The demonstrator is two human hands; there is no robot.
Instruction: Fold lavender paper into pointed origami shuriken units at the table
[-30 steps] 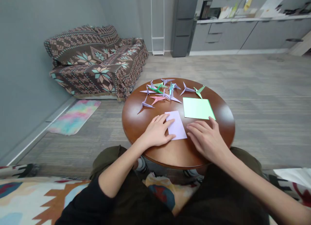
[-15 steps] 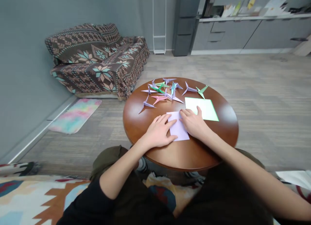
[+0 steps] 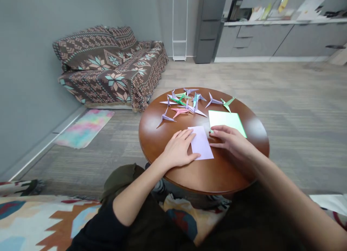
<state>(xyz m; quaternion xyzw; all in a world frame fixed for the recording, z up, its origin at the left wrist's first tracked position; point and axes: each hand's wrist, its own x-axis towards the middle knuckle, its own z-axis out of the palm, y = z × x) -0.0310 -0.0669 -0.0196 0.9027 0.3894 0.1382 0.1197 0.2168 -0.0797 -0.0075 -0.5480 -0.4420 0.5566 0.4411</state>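
Note:
A folded sheet of lilac paper [image 3: 202,144] lies flat on the round brown table [image 3: 187,175]. My left hand [image 3: 180,148] rests open on its left side, fingers spread over the edge. Just right of the paper is my right hand [image 3: 230,141], its fingers apart and holding nothing, near the front of a stack of light green paper sheets [image 3: 226,120]. Beyond my hands, folded paper figures with pointed wings stand in a cluster, among them a pink one [image 3: 180,111], a dark green one [image 3: 178,100] and a lilac one [image 3: 165,117].
A light green folded figure [image 3: 227,103] stands behind the sheet stack. Past the table are a sofa under a patterned cover [image 3: 108,70], a pastel mat [image 3: 85,128], and a grey kitchen counter [image 3: 257,41]. My knees are under the table's near edge.
My right hand came in onto the lilac paper's right side, then drew back off it to the right. My left hand has stayed on the paper's left side.

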